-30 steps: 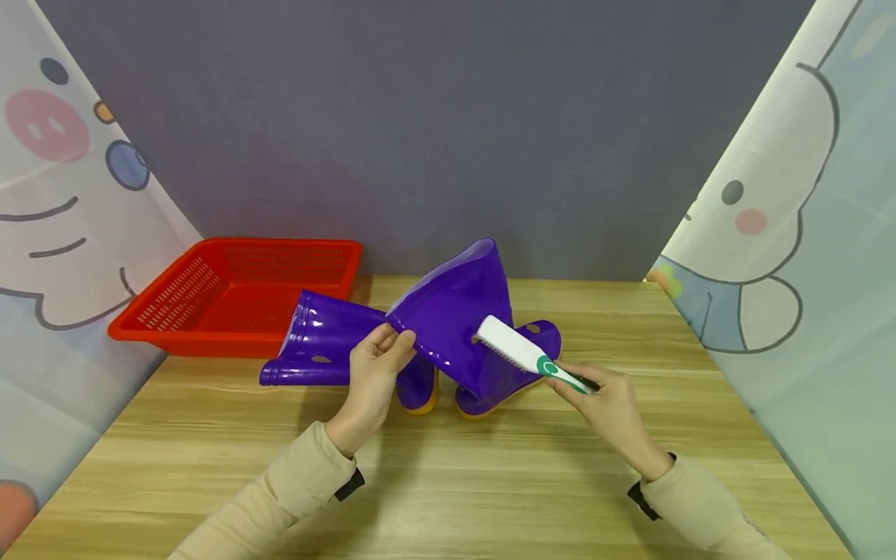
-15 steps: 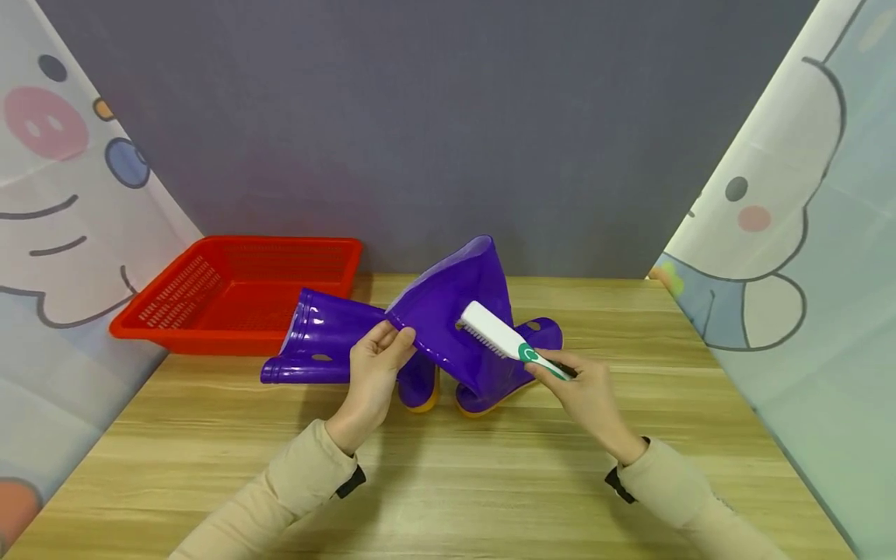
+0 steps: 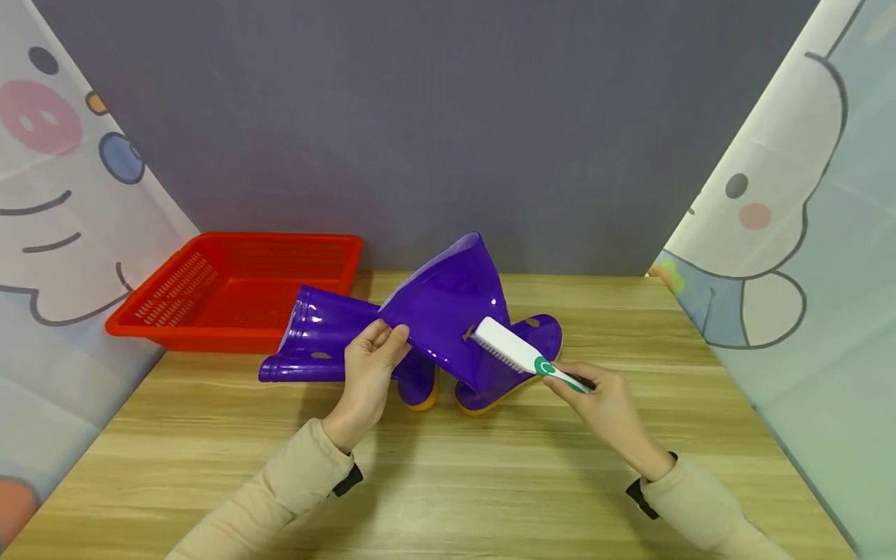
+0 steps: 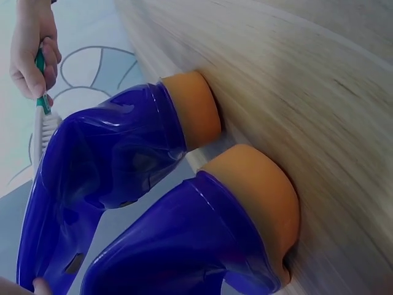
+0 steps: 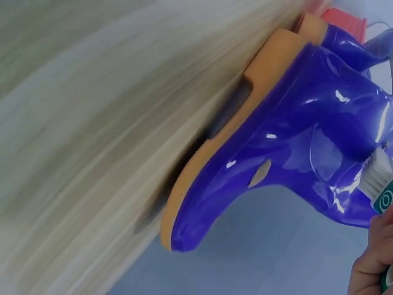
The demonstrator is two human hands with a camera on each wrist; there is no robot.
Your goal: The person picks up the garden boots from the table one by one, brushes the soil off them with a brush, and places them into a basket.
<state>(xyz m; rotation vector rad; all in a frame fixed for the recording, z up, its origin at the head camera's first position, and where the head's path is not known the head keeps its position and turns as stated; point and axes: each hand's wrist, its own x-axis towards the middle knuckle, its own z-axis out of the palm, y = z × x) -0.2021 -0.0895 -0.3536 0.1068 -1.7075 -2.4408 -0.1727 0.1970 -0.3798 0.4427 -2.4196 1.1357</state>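
Two purple rain boots with orange soles stand on the table. The right rain boot [image 3: 448, 303] has its shaft bent over to the left, and my left hand [image 3: 374, 365] pinches the rim of that shaft. My right hand [image 3: 605, 404] grips a white and green brush [image 3: 511, 346] by the handle, its bristles down against the shaft beside a brown smear [image 3: 469, 333]. Behind my left hand, the left rain boot [image 3: 329, 330] has its shaft flopped left, with a tan spot on it. Another tan spot [image 5: 260, 173] marks the right boot's foot in the right wrist view.
A red plastic basket [image 3: 259, 342] stands at the back left, close behind the left boot's shaft. The wooden table [image 3: 490, 482] ends at a grey back wall [image 3: 448, 140]. Cartoon-printed sheets [image 3: 770, 233] hang on both sides.
The brush moved up and left along the shaft, then back down and right. The boot's rim shifted slightly left with my left hand still on it.
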